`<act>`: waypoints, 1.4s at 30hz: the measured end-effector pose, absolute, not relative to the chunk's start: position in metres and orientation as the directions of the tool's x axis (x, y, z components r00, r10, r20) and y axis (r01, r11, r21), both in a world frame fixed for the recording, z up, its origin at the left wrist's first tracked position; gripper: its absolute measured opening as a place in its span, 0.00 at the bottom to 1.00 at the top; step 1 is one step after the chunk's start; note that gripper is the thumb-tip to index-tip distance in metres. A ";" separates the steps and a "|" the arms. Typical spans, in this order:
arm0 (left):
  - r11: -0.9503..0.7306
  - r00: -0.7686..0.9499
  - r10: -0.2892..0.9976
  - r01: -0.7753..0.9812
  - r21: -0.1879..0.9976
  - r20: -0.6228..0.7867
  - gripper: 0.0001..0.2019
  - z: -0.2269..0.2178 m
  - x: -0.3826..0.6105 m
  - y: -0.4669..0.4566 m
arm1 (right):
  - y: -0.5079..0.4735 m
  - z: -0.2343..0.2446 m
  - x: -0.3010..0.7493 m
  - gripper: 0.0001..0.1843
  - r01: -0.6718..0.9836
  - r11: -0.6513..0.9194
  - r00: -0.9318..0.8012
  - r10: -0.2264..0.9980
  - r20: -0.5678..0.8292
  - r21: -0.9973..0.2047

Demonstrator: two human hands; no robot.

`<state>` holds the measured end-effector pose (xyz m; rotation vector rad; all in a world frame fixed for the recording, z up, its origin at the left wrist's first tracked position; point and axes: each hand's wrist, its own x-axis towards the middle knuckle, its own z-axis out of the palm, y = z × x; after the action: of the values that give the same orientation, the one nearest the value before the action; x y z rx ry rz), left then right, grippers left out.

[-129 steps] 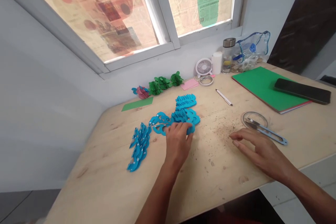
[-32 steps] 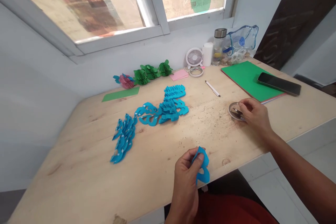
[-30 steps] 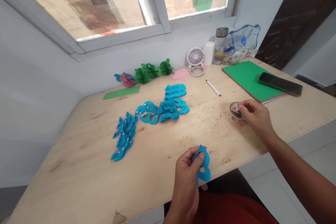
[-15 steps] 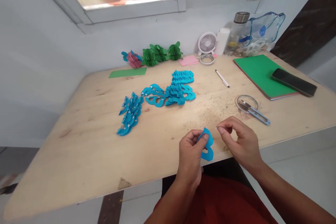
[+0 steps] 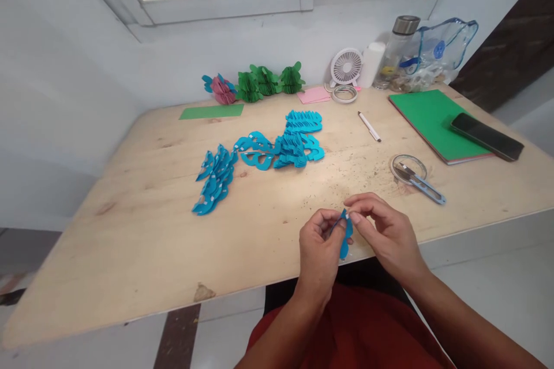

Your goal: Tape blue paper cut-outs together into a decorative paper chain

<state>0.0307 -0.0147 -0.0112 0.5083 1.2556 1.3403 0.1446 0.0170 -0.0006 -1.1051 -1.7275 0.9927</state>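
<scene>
My left hand (image 5: 319, 248) grips a folded blue paper cutout (image 5: 345, 248) with scalloped edges, between thumb and fingers above the table's front edge. Close against its top corner, my right hand (image 5: 387, 233) pinches a small white piece of tape (image 5: 347, 217) with thumb and index finger. Further back lie blue cutouts bearing small white patches (image 5: 216, 181), bunched at the left. Some spread cutouts (image 5: 258, 150) and a pleated blue stack (image 5: 303, 122) sit in the middle.
Thread snips (image 5: 422, 184) rest across a tape roll (image 5: 396, 170) at the right. Behind are a pen (image 5: 369, 126), a green folder (image 5: 426, 118) with a phone (image 5: 487, 135), a small fan (image 5: 347, 67), a bottle (image 5: 398, 49) and green paper ornaments (image 5: 265, 81). The wooden table (image 5: 142, 230) has a front edge.
My right hand has moved left, bringing the small white tape to the top of the blue cutout. The cutout has turned more edge-on in my left hand.
</scene>
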 end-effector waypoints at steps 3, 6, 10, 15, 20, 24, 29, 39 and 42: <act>0.206 -0.264 0.907 -0.404 0.891 -0.329 0.05 -0.012 0.033 -0.014 | 0.017 -0.003 0.144 0.05 0.196 0.124 -0.289 0.955 0.064 -0.973; 0.193 -0.282 0.907 -0.381 0.904 -0.313 0.05 -0.011 0.034 -0.015 | 0.018 -0.004 0.144 0.06 0.210 0.074 -0.273 0.962 0.014 -0.975; 0.244 -0.220 0.911 -0.395 0.886 -0.349 0.06 -0.006 0.032 -0.019 | 0.019 -0.003 0.145 0.07 0.190 0.035 -0.224 0.975 -0.009 -0.981; 0.344 -0.029 0.896 -0.584 0.735 -0.443 0.14 0.005 0.027 -0.027 | 0.019 -0.001 0.147 0.07 0.045 -0.086 -0.169 0.981 -0.093 -0.995; 0.458 0.206 0.877 -0.632 0.626 -0.433 0.13 0.006 0.028 -0.031 | 0.015 -0.002 0.146 0.09 -0.128 -0.314 -0.229 0.932 -0.280 -0.941; 0.459 0.202 0.871 -0.658 0.597 -0.447 0.08 0.003 0.030 -0.031 | 0.016 -0.004 0.147 0.08 -0.152 -0.300 -0.235 0.936 -0.261 -0.942; 0.440 0.091 0.867 -0.601 0.667 -0.491 0.08 0.004 0.029 -0.029 | 0.020 -0.004 0.148 0.07 -0.095 -0.199 -0.198 0.964 -0.178 -0.975; 0.347 -0.092 0.889 -0.505 0.790 -0.449 0.11 0.001 0.029 -0.024 | 0.019 -0.004 0.143 0.06 0.534 0.582 -0.208 0.794 0.572 -0.613; 0.309 -0.125 0.902 -0.479 0.821 -0.412 0.09 -0.001 0.028 -0.024 | 0.020 -0.005 0.140 0.07 0.582 0.669 -0.247 0.687 0.683 -0.462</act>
<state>0.0284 -0.0241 -0.0007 0.4753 1.1685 1.2605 0.1398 0.0201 -0.0053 -0.9906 -1.9360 0.1391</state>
